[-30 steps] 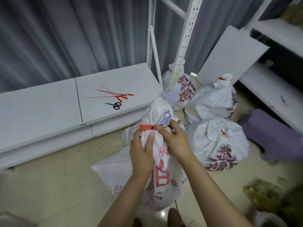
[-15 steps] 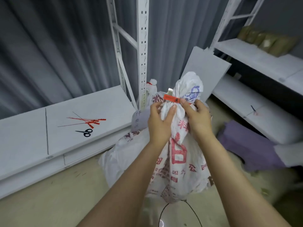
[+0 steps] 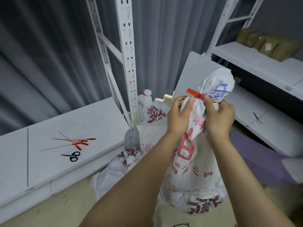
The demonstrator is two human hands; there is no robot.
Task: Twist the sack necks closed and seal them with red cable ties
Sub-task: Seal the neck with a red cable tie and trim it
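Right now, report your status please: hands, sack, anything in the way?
Left hand, right hand grip the sack neck. Red tie round it, just above. Nothing in the way.

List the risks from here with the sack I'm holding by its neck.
1. Both the left hand and the right hand grip the sack by bunched fabric just under the red cable tie; the cloth might slip from their grasp.
2. How tight the tie sits cannot be told; if it is loose, the twisted neck may unwind on release.
3. The tie's tab juts out beside the left hand and could snag.
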